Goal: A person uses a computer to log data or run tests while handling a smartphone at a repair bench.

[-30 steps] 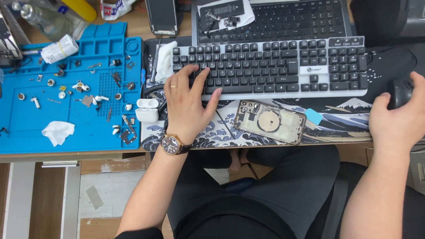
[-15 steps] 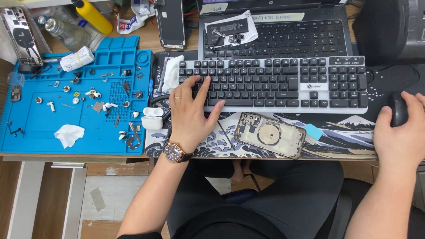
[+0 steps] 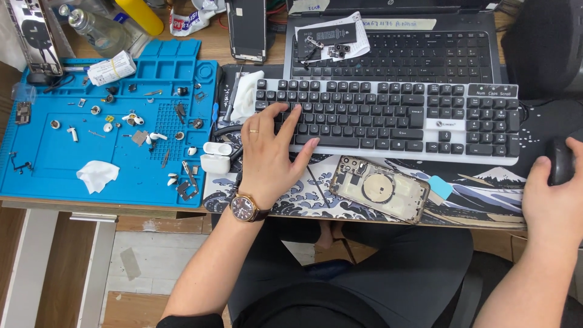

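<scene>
Cluttered table: left hand (image 3: 267, 159) rests with fingers (image 3: 290, 118) spread flat on the keyboard (image 3: 388, 118), holding nothing. Right hand (image 3: 554, 194) cups what looks like the mouse (image 3: 560, 161), half hidden. Risk: my wrist could nudge the opened phone shell (image 3: 379, 188) off the edge.

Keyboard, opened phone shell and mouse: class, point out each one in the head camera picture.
keyboard (image 3: 388, 121): head view, on the middle rows of dark keys.
opened phone shell (image 3: 379, 188): head view, on the round coil inside it.
mouse (image 3: 560, 161): head view, on its dark back beside the right hand's fingers.
</scene>
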